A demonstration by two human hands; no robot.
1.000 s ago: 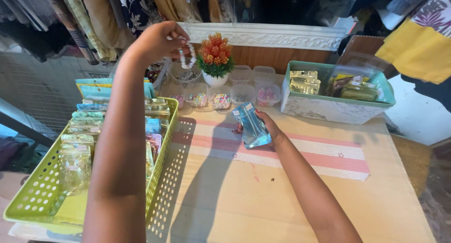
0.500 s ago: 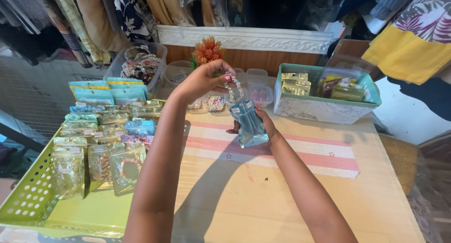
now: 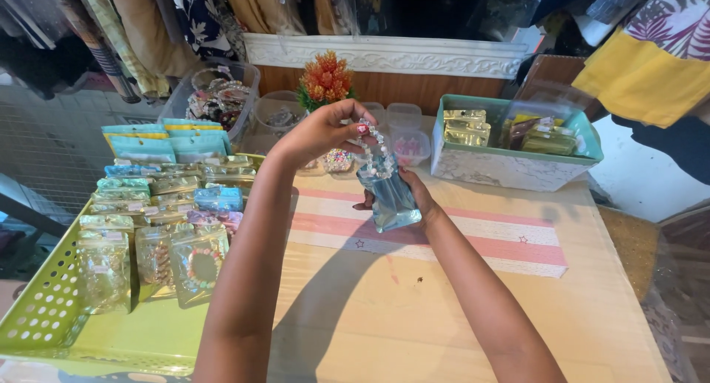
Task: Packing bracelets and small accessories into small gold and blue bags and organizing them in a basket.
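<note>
Her left hand (image 3: pixel 322 131) pinches a pale beaded bracelet (image 3: pixel 376 150) over the shiny blue foil pouch (image 3: pixel 390 196), gripped by her right hand (image 3: pixel 414 194); best to keep the mouth spread and feed the beads straight down.

Count: two hands in view, left hand (image 3: pixel 319 133) and right hand (image 3: pixel 414 194). One beaded bracelet (image 3: pixel 376 148). One blue foil pouch (image 3: pixel 390 196). One green basket (image 3: pixel 44 316). One teal box (image 3: pixel 510 165). One orange artificial plant (image 3: pixel 325 78).

Single head-worn view, close and steeply downward over the wooden table (image 3: pixel 444 316), facing the far wall.
</note>
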